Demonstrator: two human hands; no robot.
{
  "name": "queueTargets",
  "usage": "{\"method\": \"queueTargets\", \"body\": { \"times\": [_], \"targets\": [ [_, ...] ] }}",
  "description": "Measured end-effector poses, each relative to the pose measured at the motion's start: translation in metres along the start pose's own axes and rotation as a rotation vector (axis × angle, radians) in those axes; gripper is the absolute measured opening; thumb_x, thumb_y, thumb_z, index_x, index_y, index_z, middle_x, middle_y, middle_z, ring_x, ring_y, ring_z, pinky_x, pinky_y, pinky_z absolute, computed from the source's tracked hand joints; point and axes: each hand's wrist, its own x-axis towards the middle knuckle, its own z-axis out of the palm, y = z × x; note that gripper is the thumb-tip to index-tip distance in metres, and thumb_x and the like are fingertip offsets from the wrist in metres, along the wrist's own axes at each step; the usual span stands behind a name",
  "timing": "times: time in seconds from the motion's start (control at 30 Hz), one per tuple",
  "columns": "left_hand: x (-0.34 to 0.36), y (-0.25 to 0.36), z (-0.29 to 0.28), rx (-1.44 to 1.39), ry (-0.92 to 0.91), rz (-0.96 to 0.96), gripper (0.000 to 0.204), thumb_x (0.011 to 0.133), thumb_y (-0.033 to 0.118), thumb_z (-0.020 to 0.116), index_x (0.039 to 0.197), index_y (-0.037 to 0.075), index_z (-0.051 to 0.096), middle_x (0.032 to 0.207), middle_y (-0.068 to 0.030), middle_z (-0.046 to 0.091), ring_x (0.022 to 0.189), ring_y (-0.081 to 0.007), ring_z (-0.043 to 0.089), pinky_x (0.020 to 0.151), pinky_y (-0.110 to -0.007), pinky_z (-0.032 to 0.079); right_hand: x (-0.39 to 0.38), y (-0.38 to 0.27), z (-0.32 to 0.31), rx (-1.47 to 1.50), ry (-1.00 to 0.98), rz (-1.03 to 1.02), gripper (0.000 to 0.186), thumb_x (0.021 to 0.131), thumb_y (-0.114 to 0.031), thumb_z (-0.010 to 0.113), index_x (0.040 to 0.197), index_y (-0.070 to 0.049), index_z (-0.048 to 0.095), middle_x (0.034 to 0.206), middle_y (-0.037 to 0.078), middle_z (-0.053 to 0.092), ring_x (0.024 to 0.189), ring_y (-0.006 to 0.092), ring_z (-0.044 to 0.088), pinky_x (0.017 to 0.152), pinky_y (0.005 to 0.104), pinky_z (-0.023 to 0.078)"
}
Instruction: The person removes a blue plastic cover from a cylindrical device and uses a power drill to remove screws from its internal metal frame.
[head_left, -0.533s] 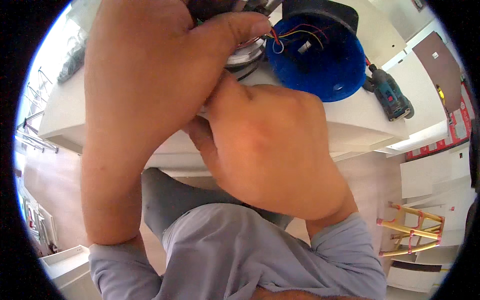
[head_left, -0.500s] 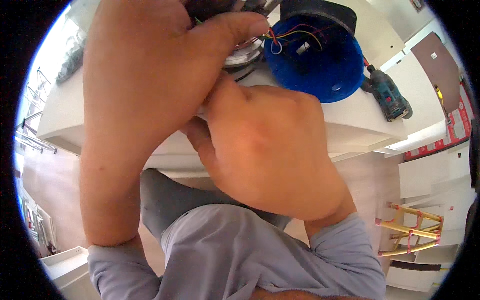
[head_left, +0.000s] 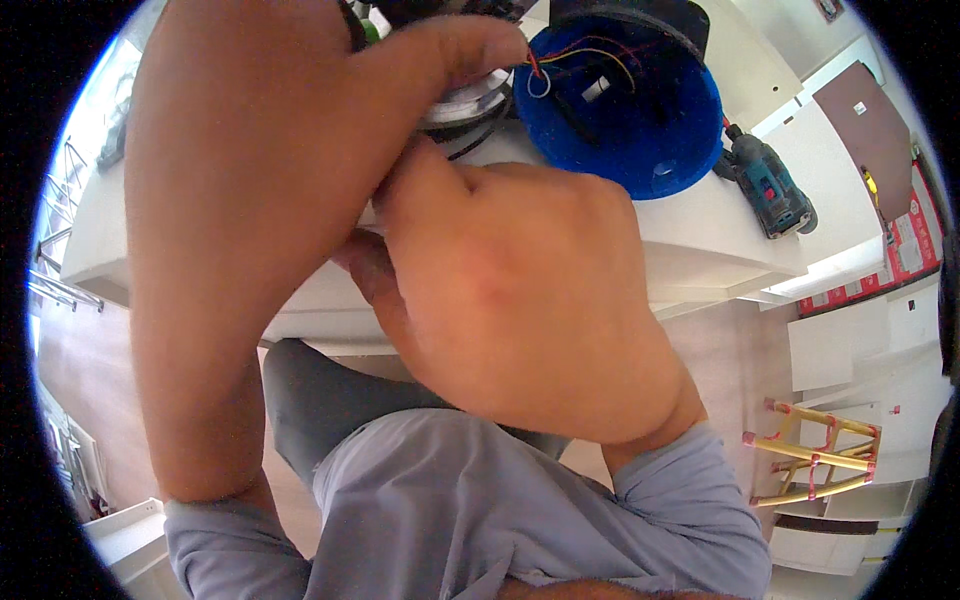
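Round white fixture (head_left: 468, 100), mostly hidden, on table edge

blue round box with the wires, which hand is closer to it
Left. The left hand has its thumb tip beside the rim of the blue round box, by the coloured wires. The right hand sits lower, its knuckles just below the box, apart from it.

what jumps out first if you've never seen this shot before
Two bare hands fill the frame: the left hand reaches up with its thumb on a white round part at the top, and the right hand presses in just below it. Next comes the bright blue round box with thin coloured wires, top right on the white table, and a teal drill beside it.
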Motion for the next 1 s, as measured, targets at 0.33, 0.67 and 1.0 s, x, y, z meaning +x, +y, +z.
{"method": "queueTargets", "body": {
  "times": [0.33,0.67,1.0],
  "targets": [
    [0.004,-0.001,-0.004,-0.01,0.004,-0.001,0.024,0.086,0.003,0.08,0.106,-0.003,0.069,0.096,-0.0088,0.076,0.085,-0.0135,0.071,0.075,-0.028,0.058,-0.003,0.001,-0.002,-0.028,-0.002,0.002,0.018,0.078,-0.018,0.066,0.084,-0.002,0.063,0.061,0.011,0.066,0.052,0.0267,0.068,0.043,0.0412,0.051],
    [0.006,-0.012,-0.008,-0.016,0.009,-0.132,0.027,0.084,0.004,0.082,0.107,-0.004,0.071,0.095,-0.0088,0.077,0.084,-0.0127,0.07,0.076,-0.027,0.056,-0.004,0.003,-0.005,0.033,0.014,-0.015,0.013,0.079,-0.018,0.065,0.081,-0.005,0.065,0.062,0.01,0.068,0.053,0.0261,0.07,0.044,0.0397,0.053],
    [0.005,-0.013,-0.016,0.021,-0.033,-0.001,0.042,0.085,0.006,0.084,0.122,-0.005,0.067,0.096,-0.0094,0.077,0.085,-0.0143,0.07,0.076,-0.028,0.056,-0.002,0.001,-0.01,0.039,-0.035,-0.003,0.017,0.081,-0.017,0.065,0.085,-0.001,0.068,0.066,0.012,0.07,0.056,0.0253,0.071,0.045,0.0405,0.054]
  ]
}}
